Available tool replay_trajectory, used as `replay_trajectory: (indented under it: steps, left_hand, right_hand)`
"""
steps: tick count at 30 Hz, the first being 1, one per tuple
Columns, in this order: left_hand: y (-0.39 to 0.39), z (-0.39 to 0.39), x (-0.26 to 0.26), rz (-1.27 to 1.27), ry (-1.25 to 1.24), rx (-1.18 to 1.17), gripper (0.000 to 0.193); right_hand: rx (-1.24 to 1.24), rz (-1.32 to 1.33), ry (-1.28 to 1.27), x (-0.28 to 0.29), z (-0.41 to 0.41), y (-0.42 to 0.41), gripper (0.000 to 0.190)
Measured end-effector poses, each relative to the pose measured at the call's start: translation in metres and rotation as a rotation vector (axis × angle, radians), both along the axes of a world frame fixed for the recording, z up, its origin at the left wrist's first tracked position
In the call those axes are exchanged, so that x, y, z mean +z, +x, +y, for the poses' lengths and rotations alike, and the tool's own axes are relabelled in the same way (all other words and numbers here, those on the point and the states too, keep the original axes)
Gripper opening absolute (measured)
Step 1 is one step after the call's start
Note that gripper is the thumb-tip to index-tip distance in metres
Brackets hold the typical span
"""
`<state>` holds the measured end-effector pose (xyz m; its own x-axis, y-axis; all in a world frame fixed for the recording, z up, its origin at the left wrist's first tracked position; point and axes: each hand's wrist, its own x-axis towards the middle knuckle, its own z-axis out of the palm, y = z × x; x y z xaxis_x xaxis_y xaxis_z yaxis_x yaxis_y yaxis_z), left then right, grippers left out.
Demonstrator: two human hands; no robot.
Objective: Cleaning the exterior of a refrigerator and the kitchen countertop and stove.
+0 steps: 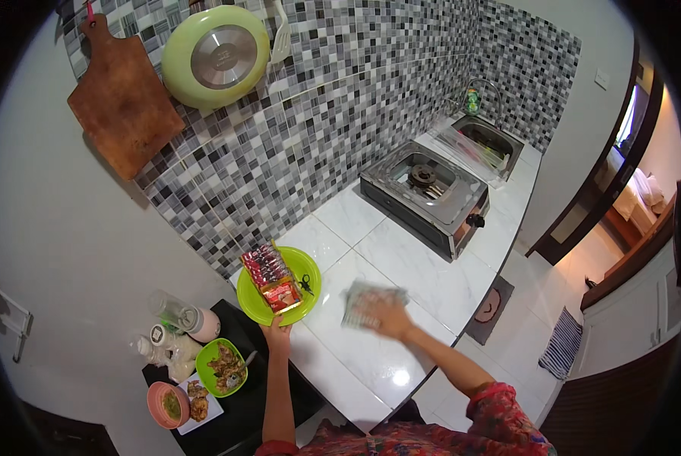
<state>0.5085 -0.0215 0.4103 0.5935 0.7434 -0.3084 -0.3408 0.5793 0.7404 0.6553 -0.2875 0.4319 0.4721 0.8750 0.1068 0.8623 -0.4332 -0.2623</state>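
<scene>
My left hand (276, 332) grips the near rim of a round lime-green plate (249, 305) at the left end of the white tiled counter (340, 356). On the plate lie a strip of small red and dark sachets (265, 265), a red packet (282, 295) and small black scissors (305, 284). My right hand (383, 312) presses flat on a greyish cloth (357, 305) in the middle of the counter; hand and cloth are blurred. The fingers look spread over the cloth, and its underside is hidden.
A single-burner gas stove (426, 196) stands farther along the counter, before a sink (491, 142). At the lower left, a black surface (249, 410) holds a green bowl of food (203, 365), a pink bowl (158, 402), a white plate (206, 419) and a blender (203, 325). A cutting board (126, 102) and pan (223, 57) hang above.
</scene>
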Motion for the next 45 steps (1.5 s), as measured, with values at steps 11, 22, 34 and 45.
replay_trajectory:
  steps: [11,22,34,45]
  left_hand:
    - [-0.039,-0.052,0.029,0.078,0.053,0.114,0.069]
    - [-0.085,-0.144,0.077,0.177,-0.001,0.424,0.065]
    - [-0.123,-0.175,0.085,0.168,0.033,0.56,0.058]
    - [-0.185,-0.237,0.108,0.122,0.135,0.661,0.048]
  right_hand:
    - [-0.241,-0.021,0.188,-0.022,0.063,0.127,0.052]
    - [-0.367,-0.028,0.123,-0.024,0.203,0.254,0.056]
    - [0.183,-0.07,0.151,-0.025,0.171,0.163,0.051]
    - [0.719,0.15,0.256,-0.018,0.017,-0.074,0.044]
